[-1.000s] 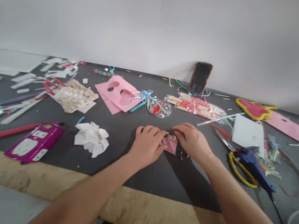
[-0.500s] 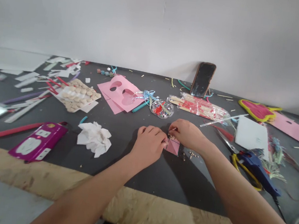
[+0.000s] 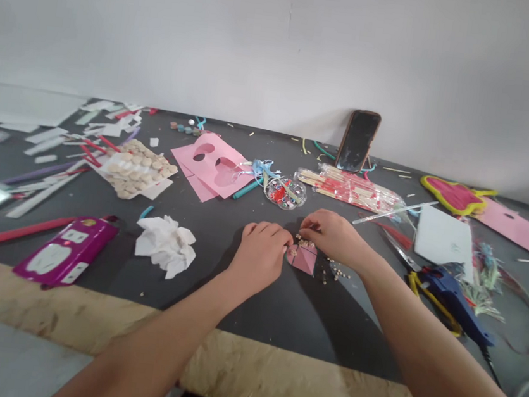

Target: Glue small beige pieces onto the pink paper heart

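A small pink paper heart (image 3: 304, 258) with dark lines and tiny pale beads along its top lies on the dark table. My left hand (image 3: 262, 249) is closed at the heart's left edge, its fingertips gripping that side. Over the upper right of the heart, my right hand (image 3: 330, 233) has its fingers pinched together; whatever is between them is too small to make out. Loose tiny beads (image 3: 338, 272) are scattered just right of the heart, below my right wrist.
A crumpled white tissue (image 3: 166, 246) and a purple pouch (image 3: 67, 251) lie left. A blue glue gun (image 3: 456, 300) and scissors (image 3: 402, 251) lie right. Behind are pink cut paper (image 3: 223, 167), a beaded disc (image 3: 285, 193), wrapped sticks (image 3: 349, 188) and a propped phone (image 3: 358, 140).
My left fingers have drawn back slightly to the left, and more of the pink heart's left and top parts shows. My right hand stays close above it.
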Available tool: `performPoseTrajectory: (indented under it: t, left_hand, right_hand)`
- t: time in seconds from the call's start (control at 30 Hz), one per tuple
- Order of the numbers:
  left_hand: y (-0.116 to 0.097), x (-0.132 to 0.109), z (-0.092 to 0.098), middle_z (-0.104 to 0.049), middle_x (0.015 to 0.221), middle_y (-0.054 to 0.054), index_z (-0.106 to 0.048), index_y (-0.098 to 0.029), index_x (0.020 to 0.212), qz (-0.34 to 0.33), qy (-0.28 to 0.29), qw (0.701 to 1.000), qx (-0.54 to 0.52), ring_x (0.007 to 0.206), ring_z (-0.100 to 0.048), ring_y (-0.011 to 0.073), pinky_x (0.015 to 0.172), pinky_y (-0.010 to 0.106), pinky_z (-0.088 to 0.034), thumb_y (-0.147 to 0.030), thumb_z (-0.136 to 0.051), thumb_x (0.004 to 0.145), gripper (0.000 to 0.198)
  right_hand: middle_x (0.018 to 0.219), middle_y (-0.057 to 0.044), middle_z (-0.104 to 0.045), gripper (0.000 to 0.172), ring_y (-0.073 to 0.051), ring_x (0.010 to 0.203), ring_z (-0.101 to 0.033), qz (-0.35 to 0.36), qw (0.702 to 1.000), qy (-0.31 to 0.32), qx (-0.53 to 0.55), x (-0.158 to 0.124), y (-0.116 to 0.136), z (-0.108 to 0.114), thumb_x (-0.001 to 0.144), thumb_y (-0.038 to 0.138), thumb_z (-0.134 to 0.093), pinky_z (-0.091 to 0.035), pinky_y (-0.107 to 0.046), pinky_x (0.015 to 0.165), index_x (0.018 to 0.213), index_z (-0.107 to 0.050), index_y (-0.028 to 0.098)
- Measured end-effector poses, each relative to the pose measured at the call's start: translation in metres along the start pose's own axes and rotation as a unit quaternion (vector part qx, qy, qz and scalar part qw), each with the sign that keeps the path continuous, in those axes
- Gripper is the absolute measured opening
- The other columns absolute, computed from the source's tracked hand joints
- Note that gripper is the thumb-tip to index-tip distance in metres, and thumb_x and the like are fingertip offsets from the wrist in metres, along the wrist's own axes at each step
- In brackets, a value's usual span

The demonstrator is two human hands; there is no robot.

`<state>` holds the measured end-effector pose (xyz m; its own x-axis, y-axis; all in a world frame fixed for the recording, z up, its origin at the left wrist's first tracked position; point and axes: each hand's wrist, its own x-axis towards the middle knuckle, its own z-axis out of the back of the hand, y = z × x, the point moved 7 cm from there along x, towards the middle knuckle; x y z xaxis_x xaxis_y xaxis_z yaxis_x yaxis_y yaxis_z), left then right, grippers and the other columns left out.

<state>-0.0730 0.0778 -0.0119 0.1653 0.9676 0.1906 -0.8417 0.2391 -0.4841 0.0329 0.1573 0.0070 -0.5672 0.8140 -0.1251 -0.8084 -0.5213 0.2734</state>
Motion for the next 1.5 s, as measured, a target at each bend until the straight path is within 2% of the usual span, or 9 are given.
performPoseTrajectory:
  t: [0.07,0.23,0.33,0.53,0.73,0.9,1.2,1.37,1.5]
  left_hand:
    - [0.001,0.001,0.0,-0.065,0.097,0.002,-0.058,-0.022,0.09,0.002,0.001,1.0,0.002,0.096,-0.054,0.0203,0.085,0.039,-0.032,-0.01,-0.045,0.083,0.019]
    - [-0.001,0.0,0.0,-0.065,0.096,0.003,-0.059,-0.022,0.088,0.005,0.001,1.0,0.005,0.096,-0.054,0.0216,0.086,0.039,-0.033,-0.015,-0.048,0.084,0.014]
    - [-0.003,-0.001,0.0,-0.065,0.098,0.003,-0.06,-0.022,0.091,-0.004,-0.003,1.0,0.007,0.098,-0.053,0.0224,0.086,0.04,-0.033,-0.019,-0.048,0.086,0.014]
    - [-0.004,-0.002,0.0,-0.065,0.103,0.004,-0.063,-0.024,0.097,-0.007,-0.005,1.0,0.006,0.101,-0.053,0.0229,0.089,0.041,-0.033,-0.022,-0.048,0.087,0.018]
    - [-0.004,-0.002,-0.001,-0.065,0.106,0.004,-0.061,-0.024,0.104,-0.001,-0.013,1.0,0.012,0.104,-0.053,0.0232,0.09,0.041,-0.032,-0.023,-0.05,0.087,0.02]
    - [-0.003,-0.001,-0.002,-0.065,0.106,0.004,-0.061,-0.024,0.104,0.0,-0.017,1.0,0.014,0.104,-0.053,0.0228,0.09,0.041,-0.032,-0.024,-0.047,0.089,0.02]
    - [-0.004,-0.002,-0.001,-0.065,0.107,0.004,-0.061,-0.024,0.103,-0.01,-0.014,1.0,0.007,0.104,-0.053,0.0236,0.09,0.042,-0.031,-0.026,-0.051,0.088,0.018]
    - [-0.01,-0.003,-0.003,-0.063,0.11,0.006,-0.06,-0.023,0.107,-0.041,-0.001,0.999,-0.003,0.106,-0.051,0.0255,0.091,0.044,-0.029,-0.035,-0.061,0.081,0.029]
    - [-0.023,-0.007,0.0,-0.062,0.11,0.005,-0.066,-0.025,0.097,-0.101,0.018,0.994,-0.027,0.109,-0.049,0.0242,0.091,0.043,-0.029,-0.033,-0.058,0.083,0.018]
  right_hand:
    - [0.089,-0.003,-0.065,0.012,-0.018,0.085,-0.058,-0.005,1.0,0.002,0.001,0.001,0.001,-0.001,0.08,0.03,-0.06,-0.041,-0.024,0.068,0.077,-0.068,0.022]
    - [0.084,-0.004,-0.065,0.01,-0.02,0.087,-0.057,-0.012,1.0,-0.004,0.0,0.007,0.006,-0.005,0.075,0.024,-0.062,-0.04,-0.028,0.073,0.067,-0.067,0.021]
    - [0.084,-0.004,-0.066,0.011,-0.019,0.084,-0.058,-0.016,1.0,-0.015,0.015,0.009,0.005,-0.003,0.074,0.024,-0.061,-0.04,-0.027,0.071,0.065,-0.066,0.021]
    - [0.086,-0.002,-0.065,0.017,-0.016,0.077,-0.059,-0.054,0.995,-0.061,0.059,-0.006,-0.021,0.012,0.078,0.035,-0.057,-0.041,-0.025,0.064,0.074,-0.065,0.02]
    - [0.078,0.0,-0.064,0.018,-0.014,0.07,-0.058,-0.088,0.99,-0.067,0.09,-0.033,-0.041,0.005,0.078,0.036,-0.057,-0.041,-0.024,0.062,0.073,-0.064,0.02]
    - [0.08,0.0,-0.063,0.018,-0.014,0.072,-0.058,-0.094,0.987,-0.081,0.1,-0.036,-0.039,0.005,0.08,0.036,-0.056,-0.041,-0.024,0.065,0.075,-0.064,0.02]
    - [0.081,-0.002,-0.064,0.016,-0.016,0.076,-0.058,-0.057,0.994,-0.057,0.077,-0.037,-0.029,-0.003,0.079,0.03,-0.057,-0.04,-0.025,0.067,0.072,-0.068,0.02]
    - [0.086,-0.003,-0.067,0.021,-0.016,0.082,-0.059,-0.04,0.995,-0.056,0.07,-0.036,-0.026,-0.003,0.084,0.026,-0.051,-0.04,-0.025,0.072,0.076,-0.069,0.021]
    - [0.085,-0.004,-0.067,0.024,-0.016,0.08,-0.06,-0.041,0.995,-0.057,0.064,-0.037,-0.026,-0.002,0.087,0.022,-0.047,-0.04,-0.025,0.07,0.078,-0.069,0.019]
